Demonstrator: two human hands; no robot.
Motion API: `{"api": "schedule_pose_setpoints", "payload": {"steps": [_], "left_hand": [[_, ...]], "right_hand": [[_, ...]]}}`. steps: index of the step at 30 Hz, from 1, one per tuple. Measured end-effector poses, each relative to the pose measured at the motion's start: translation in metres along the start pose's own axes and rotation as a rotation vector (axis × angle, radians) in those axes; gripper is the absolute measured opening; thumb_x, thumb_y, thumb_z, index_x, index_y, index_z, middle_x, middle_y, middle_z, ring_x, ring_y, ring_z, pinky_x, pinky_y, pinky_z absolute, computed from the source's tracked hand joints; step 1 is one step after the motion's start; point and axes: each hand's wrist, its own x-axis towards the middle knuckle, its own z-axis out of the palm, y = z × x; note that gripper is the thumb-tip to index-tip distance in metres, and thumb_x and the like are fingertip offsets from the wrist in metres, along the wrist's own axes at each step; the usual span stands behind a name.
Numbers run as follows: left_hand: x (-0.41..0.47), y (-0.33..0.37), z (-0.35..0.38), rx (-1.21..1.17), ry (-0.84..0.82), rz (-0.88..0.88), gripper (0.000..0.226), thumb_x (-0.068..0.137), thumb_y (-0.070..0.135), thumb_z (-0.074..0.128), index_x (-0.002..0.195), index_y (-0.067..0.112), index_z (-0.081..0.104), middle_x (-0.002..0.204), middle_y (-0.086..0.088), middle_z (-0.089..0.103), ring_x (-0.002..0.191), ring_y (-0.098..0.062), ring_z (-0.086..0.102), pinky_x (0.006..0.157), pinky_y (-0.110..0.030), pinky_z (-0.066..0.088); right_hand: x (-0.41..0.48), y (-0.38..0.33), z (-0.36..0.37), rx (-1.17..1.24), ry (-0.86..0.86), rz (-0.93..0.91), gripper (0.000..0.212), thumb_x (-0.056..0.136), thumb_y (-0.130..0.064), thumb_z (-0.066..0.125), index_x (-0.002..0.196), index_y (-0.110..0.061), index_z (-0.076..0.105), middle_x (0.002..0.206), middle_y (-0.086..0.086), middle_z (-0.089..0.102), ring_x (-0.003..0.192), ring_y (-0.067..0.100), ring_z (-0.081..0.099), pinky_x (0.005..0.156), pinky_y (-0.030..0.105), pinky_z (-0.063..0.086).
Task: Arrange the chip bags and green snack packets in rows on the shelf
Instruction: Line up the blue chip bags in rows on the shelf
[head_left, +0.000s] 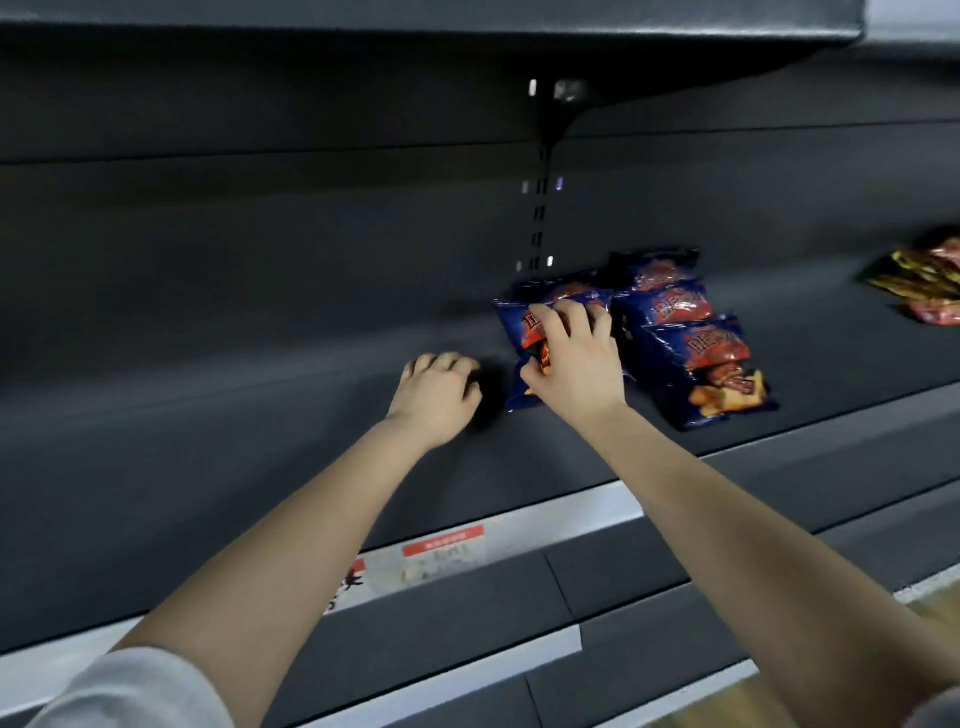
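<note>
Right hand (569, 358) grips the blue chip bag (519, 332), long axis running front-to-back beside the 3-bag row (691, 338); left hand (436, 395) curled, holding nothing, left of it.

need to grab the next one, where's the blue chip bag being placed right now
In the head view, right of centre on the dark shelf, under the right hand, just left of the row of blue bags.

we count five blue chip bags (696, 358) right of centre: three in one row, two in the row left of it. at the right edge lies a red and yellow packet pile (924, 283), number unclear. two hands, two price labels (444, 553) lower centre.
</note>
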Motion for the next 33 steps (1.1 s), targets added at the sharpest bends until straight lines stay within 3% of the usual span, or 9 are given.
{"api": "schedule_pose_setpoints", "payload": {"steps": [8, 14, 19, 21, 27, 33], "left_hand": [[0.019, 0.053, 0.023, -0.01, -0.037, 0.026, 0.043, 0.097, 0.033, 0.035, 0.138, 0.023, 0.042, 0.144, 0.0, 0.041, 0.132, -0.028, 0.033, 0.111, -0.038, 0.021], [0.027, 0.066, 0.038, -0.013, -0.086, -0.08, 0.045, 0.097, 0.035, 0.035, 0.14, 0.022, 0.04, 0.143, -0.006, 0.041, 0.131, -0.031, 0.033, 0.109, -0.041, 0.023], [0.029, 0.063, 0.052, -0.047, -0.117, -0.162, 0.046, 0.099, 0.038, 0.029, 0.141, 0.022, 0.035, 0.147, -0.005, 0.036, 0.134, -0.031, 0.029, 0.113, -0.044, 0.02], [0.027, 0.061, 0.06, -0.064, -0.066, -0.162, 0.044, 0.099, 0.039, 0.028, 0.14, 0.024, 0.037, 0.148, 0.0, 0.034, 0.136, -0.027, 0.026, 0.115, -0.043, 0.017], [0.028, 0.058, 0.063, -0.103, 0.014, -0.172, 0.042, 0.1, 0.037, 0.029, 0.137, 0.024, 0.043, 0.147, 0.004, 0.037, 0.136, -0.023, 0.027, 0.115, -0.037, 0.016], [0.028, 0.056, 0.065, -0.121, 0.038, -0.18, 0.041, 0.1, 0.035, 0.031, 0.137, 0.024, 0.044, 0.148, 0.004, 0.038, 0.136, -0.022, 0.028, 0.115, -0.036, 0.017]], "right_hand": [[-0.006, 0.059, -0.01, 0.028, 0.002, 0.023, 0.064, 0.072, -0.021, 0.068, 0.132, -0.012, 0.05, 0.135, 0.016, 0.045, 0.125, 0.047, 0.034, 0.085, 0.054, 0.047], [0.002, 0.067, 0.001, 0.094, -0.036, -0.018, 0.063, 0.076, -0.022, 0.066, 0.135, -0.012, 0.047, 0.14, 0.017, 0.041, 0.128, 0.047, 0.03, 0.097, 0.054, 0.038], [0.011, 0.071, 0.015, 0.102, -0.098, -0.063, 0.064, 0.078, -0.022, 0.066, 0.137, -0.013, 0.045, 0.142, 0.019, 0.038, 0.13, 0.046, 0.029, 0.098, 0.055, 0.039], [0.015, 0.075, 0.02, 0.079, -0.147, -0.043, 0.065, 0.083, -0.025, 0.061, 0.143, -0.017, 0.038, 0.149, 0.016, 0.03, 0.135, 0.044, 0.021, 0.101, 0.055, 0.037], [0.014, 0.075, 0.033, -0.057, -0.289, 0.014, 0.073, 0.091, -0.041, 0.044, 0.152, -0.03, 0.004, 0.16, 0.006, -0.005, 0.144, 0.04, -0.009, 0.112, 0.061, 0.011], [0.017, 0.072, 0.039, -0.144, -0.34, 0.015, 0.088, 0.088, -0.061, 0.042, 0.152, -0.025, -0.006, 0.159, 0.015, -0.008, 0.142, 0.049, -0.006, 0.114, 0.058, 0.007]]}}
